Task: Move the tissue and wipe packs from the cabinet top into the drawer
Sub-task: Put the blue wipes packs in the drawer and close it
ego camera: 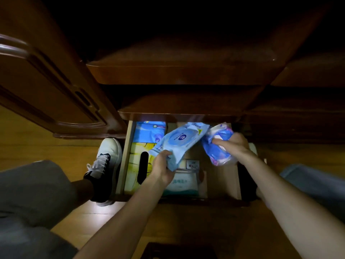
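Note:
My left hand (162, 166) grips the near corner of a light blue wipe pack (182, 142), which is held tilted above the open drawer (220, 176). My right hand (231, 144) is closed around a crumpled blue and white tissue pack (216, 152), also over the drawer. Inside the drawer lie a blue tissue box (149, 132) at the back left, a yellow tissue box (137, 163) with a dark slot in front of it, and a pale green wipe pack (183, 184) near the front. The cabinet top (183, 71) above is dark brown wood.
A carved wooden cabinet door (48, 86) stands open at the left. My foot in a white and black shoe (104, 165) rests beside the drawer's left wall. A small white socket-like item (192, 164) lies in the drawer. The floor is yellow wood.

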Motion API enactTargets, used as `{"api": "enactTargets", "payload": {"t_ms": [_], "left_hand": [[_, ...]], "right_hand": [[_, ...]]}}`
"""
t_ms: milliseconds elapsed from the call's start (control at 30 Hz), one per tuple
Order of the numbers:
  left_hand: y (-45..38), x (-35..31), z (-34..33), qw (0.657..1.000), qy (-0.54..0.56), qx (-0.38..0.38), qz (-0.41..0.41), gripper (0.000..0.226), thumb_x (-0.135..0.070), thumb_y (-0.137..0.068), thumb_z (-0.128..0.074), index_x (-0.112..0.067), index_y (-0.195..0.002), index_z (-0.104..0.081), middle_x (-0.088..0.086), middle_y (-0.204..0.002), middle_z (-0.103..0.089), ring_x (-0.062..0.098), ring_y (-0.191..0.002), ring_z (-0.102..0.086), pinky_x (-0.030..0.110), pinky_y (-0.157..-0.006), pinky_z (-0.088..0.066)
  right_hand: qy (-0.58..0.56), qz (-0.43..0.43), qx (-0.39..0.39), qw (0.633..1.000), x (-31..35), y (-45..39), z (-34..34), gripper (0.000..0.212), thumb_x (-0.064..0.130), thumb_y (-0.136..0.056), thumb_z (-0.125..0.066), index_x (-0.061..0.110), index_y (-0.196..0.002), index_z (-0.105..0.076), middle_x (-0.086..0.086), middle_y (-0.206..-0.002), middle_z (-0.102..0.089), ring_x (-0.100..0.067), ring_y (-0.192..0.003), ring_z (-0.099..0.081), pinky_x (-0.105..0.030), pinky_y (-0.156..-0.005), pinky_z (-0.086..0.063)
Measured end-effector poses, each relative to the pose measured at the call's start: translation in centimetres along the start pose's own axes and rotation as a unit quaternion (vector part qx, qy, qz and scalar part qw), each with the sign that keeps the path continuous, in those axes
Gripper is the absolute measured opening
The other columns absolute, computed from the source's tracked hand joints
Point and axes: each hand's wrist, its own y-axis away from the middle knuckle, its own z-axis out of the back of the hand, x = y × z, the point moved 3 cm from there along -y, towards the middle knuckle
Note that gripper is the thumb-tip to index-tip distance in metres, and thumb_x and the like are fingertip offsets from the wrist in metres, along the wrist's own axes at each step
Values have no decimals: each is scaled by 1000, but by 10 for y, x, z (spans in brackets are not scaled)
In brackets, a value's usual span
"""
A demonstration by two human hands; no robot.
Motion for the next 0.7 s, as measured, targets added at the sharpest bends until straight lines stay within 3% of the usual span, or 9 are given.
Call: {"api": "enactTargets", "payload": {"t_ms": [67, 133, 200, 267, 333, 433, 567, 633, 700], "left_hand": [[-11, 11, -18, 1000, -6, -14, 15, 24, -10, -99, -42, -15, -77, -47, -2, -60, -47, 5, -44, -44, 14, -43, -36], [-23, 17, -37, 1000, 9, -17, 15, 27, -6, -98, -40, -15, -73, -42, -3, -52, -46, 6, -37, -45, 16, -36, -36], [-36, 19, -51, 999, 18, -28, -3, 20, -3, -97, -41, -9, -81, -50, 7, -72, -57, 15, -57, -56, 24, -54, -46], [-47, 20, -62, 998, 32, -44, -12, 13, -8, -101, -44, -5, -97, -56, 13, -95, -59, 22, -76, -57, 32, -71, -45], [-56, 20, -71, 997, 52, -47, -13, 26, -22, -105, -45, -2, -112, -59, 15, -108, -60, 23, -86, -59, 33, -86, -47], [-62, 23, -78, 998, 49, -33, 23, 42, -39, -102, -47, -4, -122, -59, 16, -113, -65, 26, -94, -62, 36, -107, -43], [-56, 22, -64, 995, -68, -48, 58, 32, -34, -101, -48, -3, -97, -58, 17, -77, -65, 26, -67, -66, 40, -80, -55], [-53, 16, -53, 989, -131, -67, 23, 21, -23, -100, -49, -3, -104, -56, 19, -86, -63, 27, -71, -65, 38, -68, -57], [-53, 12, -44, 975, -192, -108, -39, 18, -12, -99, -50, 0, -110, -57, 20, -91, -65, 29, -72, -66, 35, -58, -57]], "right_hand": [[-61, -18, -1, 998, -11, 6, 11, 50, 58, -47, -88, 23, -78, -70, 15, -70, -68, -4, -54, -66, -17, -47, -47], [-103, -31, -8, 994, -19, 8, 17, 48, 53, -54, -90, 21, -85, -72, 16, -65, -68, 1, -45, -63, -12, -35, -40], [-115, -40, -2, 993, -21, 7, 17, 51, 55, -57, -88, 20, -90, -72, 12, -69, -71, -2, -50, -67, -14, -39, -44], [-122, -32, 7, 992, -19, 1, 11, 55, 56, -57, -87, 20, -96, -72, 6, -79, -74, -12, -65, -72, -24, -55, -57], [-132, -17, 9, 991, -13, -3, 3, 59, 57, -57, -87, 19, -99, -72, 2, -88, -75, -19, -78, -73, -34, -72, -61], [-144, 6, 20, 989, -7, -8, -9, 56, 55, -61, -87, 19, -101, -72, 2, -93, -75, -16, -81, -71, -26, -67, -55], [-90, 2, 21, 996, -9, -9, -19, 65, 57, -66, -83, 18, -114, -67, -4, -108, -73, -22, -91, -70, -34, -80, -57], [-12, 17, -10, 1000, -5, -7, -24, 77, 60, -70, -79, 18, -128, -55, -7, -118, -69, -30, -102, -67, -38, -89, -54], [61, 33, -54, 996, -1, -4, -31, 80, 58, -76, -76, 21, -137, -40, -8, -126, -64, -35, -109, -65, -39, -86, -49]]}}
